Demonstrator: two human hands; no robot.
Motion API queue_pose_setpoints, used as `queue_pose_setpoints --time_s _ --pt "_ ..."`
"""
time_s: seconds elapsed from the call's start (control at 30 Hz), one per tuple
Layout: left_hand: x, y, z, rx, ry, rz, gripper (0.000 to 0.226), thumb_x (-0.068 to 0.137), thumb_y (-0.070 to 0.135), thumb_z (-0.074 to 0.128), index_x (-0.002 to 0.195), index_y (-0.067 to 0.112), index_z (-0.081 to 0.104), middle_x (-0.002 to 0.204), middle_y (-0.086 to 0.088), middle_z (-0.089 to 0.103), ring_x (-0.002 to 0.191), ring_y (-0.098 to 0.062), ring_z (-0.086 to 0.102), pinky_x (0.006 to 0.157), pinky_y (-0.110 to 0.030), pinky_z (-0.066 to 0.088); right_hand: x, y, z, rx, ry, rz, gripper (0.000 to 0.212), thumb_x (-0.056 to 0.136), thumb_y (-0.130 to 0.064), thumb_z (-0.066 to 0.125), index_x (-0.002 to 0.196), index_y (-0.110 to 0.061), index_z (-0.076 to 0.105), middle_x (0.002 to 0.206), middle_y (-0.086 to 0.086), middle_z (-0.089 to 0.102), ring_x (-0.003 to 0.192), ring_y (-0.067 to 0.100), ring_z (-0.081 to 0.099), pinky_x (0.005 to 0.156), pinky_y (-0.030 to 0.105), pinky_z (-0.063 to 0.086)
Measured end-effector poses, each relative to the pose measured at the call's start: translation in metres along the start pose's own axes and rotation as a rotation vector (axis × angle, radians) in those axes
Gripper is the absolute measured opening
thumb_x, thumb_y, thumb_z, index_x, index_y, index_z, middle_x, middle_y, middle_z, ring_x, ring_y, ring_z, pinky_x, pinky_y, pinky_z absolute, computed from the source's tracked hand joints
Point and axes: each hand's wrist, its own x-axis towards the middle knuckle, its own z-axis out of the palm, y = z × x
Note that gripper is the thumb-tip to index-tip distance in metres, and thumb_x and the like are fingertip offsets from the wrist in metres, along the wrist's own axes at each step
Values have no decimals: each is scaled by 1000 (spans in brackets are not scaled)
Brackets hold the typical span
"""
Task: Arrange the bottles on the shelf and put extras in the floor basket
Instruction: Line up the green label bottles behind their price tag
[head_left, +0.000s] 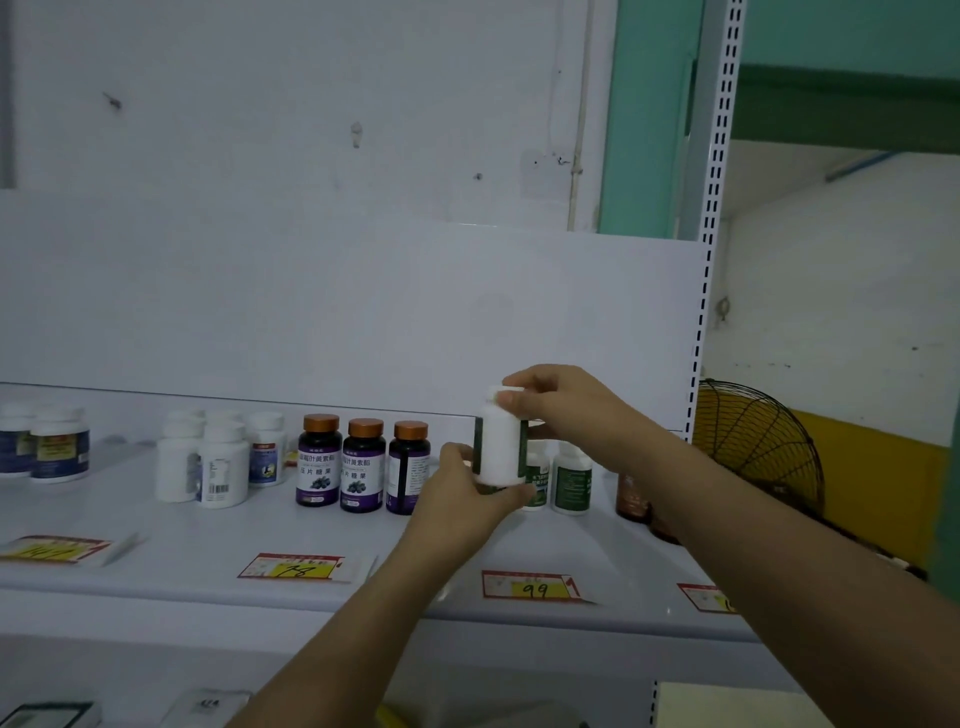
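Four price tags lie along the front of the shelf. Over it a white bottle is held upright: fingers of the left hand curl round its base, and those of the right hand pinch its cap. Behind stand green-label bottles, with purple bottles to their left.

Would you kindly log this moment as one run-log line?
left hand grips white bottle base | right hand grips its cap | bottle upright, before green-label bottles
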Motion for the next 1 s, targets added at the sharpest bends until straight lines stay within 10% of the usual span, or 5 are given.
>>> queue_pose_setpoints --time_s 0.37,0.57,0.87,1.0 --pt "0 5 7 -121 69 26 46 77 26 76 107 25 40 90 18 50 76 3 50 56 -8 37 1 -1 11 94 115 -42 29 83 -35 70 108 -21 66 109 3 66 97 18 66 88 38 56" --pt "1 8 -1 -167 -114 16 48 87 28 65 131 20 46 116 10 58 88 3 53 67 -6 40 -4 2 -2 106 6 -82 27 92 -22 59 116 -35 62 114 3 62 108 19 61 97 40 50" --pt "5 11 14 42 195 52 53 69 34 82 102 23 41 106 -1 55 92 -15 58 75 -32 53 -3 7 1 58 111 -45 44 82 -42 70 123 -30 58 117 5 57 103 16 61 95 34 50" --pt "1 15 10 -44 -20 52 50 78 30 74 114 24 40 97 16 50 82 2 50 62 -8 39 -3 8 -6 149 115 -50 39 89 -28 65 126 -26 56 113 5 60 102 17 62 98 37 50"
